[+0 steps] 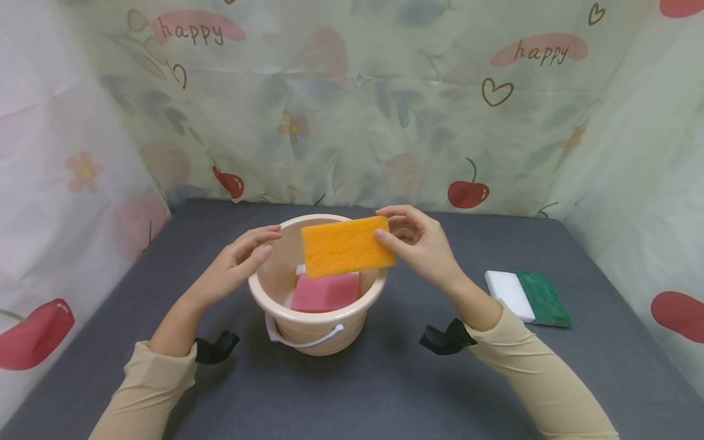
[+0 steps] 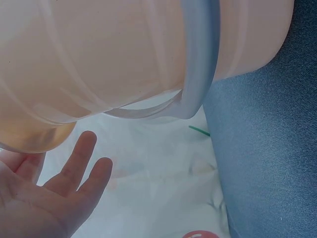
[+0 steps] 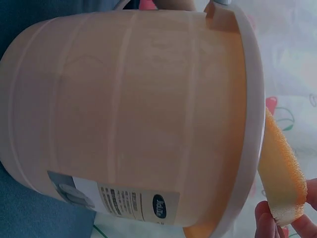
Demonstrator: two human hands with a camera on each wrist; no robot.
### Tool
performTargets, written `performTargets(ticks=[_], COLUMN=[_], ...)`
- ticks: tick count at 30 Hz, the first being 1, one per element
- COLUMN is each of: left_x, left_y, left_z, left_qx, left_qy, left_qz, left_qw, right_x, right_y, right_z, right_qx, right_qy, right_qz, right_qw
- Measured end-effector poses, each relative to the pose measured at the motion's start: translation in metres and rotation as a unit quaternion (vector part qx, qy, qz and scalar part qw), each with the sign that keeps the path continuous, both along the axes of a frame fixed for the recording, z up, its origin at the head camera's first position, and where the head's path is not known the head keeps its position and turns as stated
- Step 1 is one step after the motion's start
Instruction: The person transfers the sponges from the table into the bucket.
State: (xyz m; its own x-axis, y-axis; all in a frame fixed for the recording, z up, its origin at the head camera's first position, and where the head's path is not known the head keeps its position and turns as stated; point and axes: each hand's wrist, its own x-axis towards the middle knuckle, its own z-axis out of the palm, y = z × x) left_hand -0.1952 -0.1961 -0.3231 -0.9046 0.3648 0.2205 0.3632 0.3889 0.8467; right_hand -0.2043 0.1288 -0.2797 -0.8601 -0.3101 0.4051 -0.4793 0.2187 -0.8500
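Note:
My right hand (image 1: 415, 241) pinches one end of an orange sponge (image 1: 343, 247) between thumb and fingers, over the right part of a peach bucket (image 1: 324, 333). In the right wrist view the sponge (image 3: 282, 168) slants at the bucket's rim, a textured orange face and a paler side showing. My left hand (image 1: 236, 260) is at the bucket's left rim, fingers loosely extended and holding nothing; the left wrist view shows its fingers (image 2: 81, 158) spread beside the bucket wall (image 2: 124, 54). Inside the bucket lies a pink sponge (image 1: 324, 292), with a white piece (image 1: 300, 269) partly hidden behind it.
A white sponge block (image 1: 508, 296) and a green scouring pad (image 1: 543, 298) lie side by side on the dark table (image 1: 385, 385), right of the bucket. The bucket's pale handle (image 1: 313, 342) hangs down at its front. Printed curtains (image 1: 352, 122) enclose the table's back and sides.

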Motion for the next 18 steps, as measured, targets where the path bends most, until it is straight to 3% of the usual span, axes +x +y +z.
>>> performTargets(ticks=[18], left_x=[0.0], left_y=[0.0], left_z=[0.0], left_qx=[-0.002], left_qy=[-0.001], left_qz=[0.005], left_qw=[1.0], right_x=[0.003], right_y=[-0.016], right_z=[-0.004], right_qx=[0.058], right_qy=[0.026], right_qz=[-0.003], right_qw=[0.998])
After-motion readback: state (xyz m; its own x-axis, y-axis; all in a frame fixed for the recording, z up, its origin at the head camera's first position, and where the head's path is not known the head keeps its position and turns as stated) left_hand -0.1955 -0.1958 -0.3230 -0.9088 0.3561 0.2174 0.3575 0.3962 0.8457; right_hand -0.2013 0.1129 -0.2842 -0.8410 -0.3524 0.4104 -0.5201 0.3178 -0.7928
